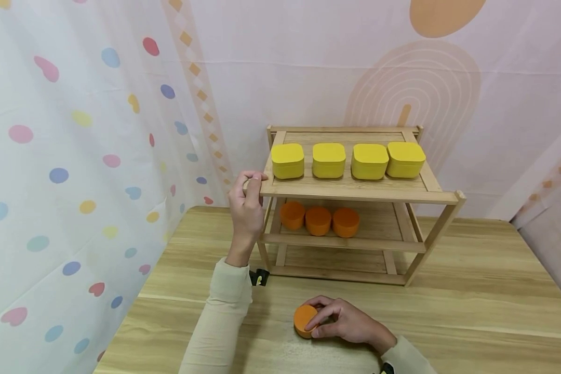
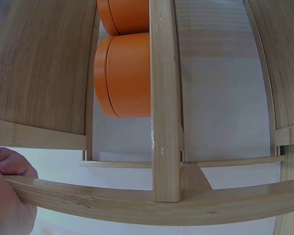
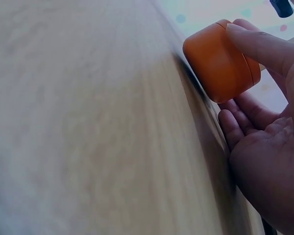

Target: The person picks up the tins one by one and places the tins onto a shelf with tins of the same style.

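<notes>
My left hand [image 1: 247, 205] grips the left front corner of a wooden three-tier rack [image 1: 364, 194]; the left wrist view shows this hand [image 2: 12, 191] at the rack's frame. Low over the table in front of the rack, my right hand [image 1: 348, 323] holds a round orange lidded container [image 1: 304, 318] between thumb and fingers. In the right wrist view that container [image 3: 220, 63] is close to the tabletop; whether it touches is unclear. Three similar orange containers [image 1: 318, 221] stand side by side on the middle shelf. Several yellow rounded-square containers [image 1: 329, 161] form a row on the top shelf.
The rack stands on a wood-grain table [image 1: 486, 301]. Behind it hangs a pale patterned curtain [image 1: 308, 93], which continues along the left with coloured dots and hearts. The bottom shelf [image 1: 334, 259] lies just above the tabletop.
</notes>
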{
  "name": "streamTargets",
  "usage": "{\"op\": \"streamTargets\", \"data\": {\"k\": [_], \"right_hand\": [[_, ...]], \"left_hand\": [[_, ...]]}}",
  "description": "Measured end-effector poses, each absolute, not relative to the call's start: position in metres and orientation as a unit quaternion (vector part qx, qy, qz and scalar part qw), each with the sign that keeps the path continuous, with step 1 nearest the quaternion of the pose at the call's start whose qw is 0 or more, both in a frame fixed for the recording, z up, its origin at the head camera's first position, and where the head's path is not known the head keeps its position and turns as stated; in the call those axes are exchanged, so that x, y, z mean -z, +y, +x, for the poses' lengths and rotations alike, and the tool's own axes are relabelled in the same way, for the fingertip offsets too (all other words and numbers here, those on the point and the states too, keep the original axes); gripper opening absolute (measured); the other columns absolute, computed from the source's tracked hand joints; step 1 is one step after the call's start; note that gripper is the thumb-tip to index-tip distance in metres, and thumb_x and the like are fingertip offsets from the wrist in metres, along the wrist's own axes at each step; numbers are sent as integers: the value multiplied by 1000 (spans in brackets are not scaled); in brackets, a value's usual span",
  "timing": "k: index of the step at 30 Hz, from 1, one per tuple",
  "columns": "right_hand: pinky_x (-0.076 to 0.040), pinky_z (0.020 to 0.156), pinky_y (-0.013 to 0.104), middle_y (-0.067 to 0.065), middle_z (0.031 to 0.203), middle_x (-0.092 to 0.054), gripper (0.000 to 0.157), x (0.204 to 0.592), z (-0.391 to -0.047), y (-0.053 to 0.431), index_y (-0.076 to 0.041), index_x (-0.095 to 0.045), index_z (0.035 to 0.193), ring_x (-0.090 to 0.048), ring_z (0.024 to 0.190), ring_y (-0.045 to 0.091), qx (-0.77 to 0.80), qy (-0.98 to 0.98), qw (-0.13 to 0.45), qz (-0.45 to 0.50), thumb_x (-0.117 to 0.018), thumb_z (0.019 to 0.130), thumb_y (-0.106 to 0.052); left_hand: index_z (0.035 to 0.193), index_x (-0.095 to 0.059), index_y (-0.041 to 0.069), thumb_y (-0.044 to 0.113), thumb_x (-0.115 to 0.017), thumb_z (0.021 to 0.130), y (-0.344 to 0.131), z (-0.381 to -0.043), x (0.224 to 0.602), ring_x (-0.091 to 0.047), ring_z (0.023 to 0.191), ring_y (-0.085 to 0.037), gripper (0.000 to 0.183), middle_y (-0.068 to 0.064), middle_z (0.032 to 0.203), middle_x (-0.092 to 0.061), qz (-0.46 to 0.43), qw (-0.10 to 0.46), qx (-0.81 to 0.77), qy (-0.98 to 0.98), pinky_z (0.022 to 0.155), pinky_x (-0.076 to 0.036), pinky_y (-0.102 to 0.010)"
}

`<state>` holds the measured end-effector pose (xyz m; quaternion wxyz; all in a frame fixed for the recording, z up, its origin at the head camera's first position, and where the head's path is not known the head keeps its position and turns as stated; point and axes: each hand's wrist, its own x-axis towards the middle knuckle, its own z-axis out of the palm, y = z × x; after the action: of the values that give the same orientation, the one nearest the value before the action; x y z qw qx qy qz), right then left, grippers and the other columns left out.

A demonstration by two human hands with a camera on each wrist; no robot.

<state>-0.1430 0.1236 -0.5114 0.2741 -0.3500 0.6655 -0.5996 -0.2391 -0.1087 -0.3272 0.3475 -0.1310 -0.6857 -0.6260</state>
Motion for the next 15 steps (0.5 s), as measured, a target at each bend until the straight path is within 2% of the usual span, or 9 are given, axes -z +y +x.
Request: {"op": "streamTargets", "data": {"k": [8, 15], "right_hand": [[-38, 106, 22, 14, 142, -51, 22, 509, -142, 125, -2, -75, 108, -43, 133, 13, 605, 665, 273, -342, -70, 92, -17], [-40, 104, 24, 14, 142, -51, 22, 504, -142, 127, -3, -75, 108, -44, 133, 13, 605, 672, 265, -335, -70, 92, -18]], "left_hand": [[93, -63, 0, 23, -44, 102, -108, -239, 328, -33, 44, -12, 31, 3, 52, -39, -127, 346, 624, -689, 41, -27, -23], [94, -63, 0, 24, -44, 102, -109, -239, 327, -32, 42, -11, 31, 3, 51, -38, -129, 344, 627, -687, 40, -26, -23]]}}
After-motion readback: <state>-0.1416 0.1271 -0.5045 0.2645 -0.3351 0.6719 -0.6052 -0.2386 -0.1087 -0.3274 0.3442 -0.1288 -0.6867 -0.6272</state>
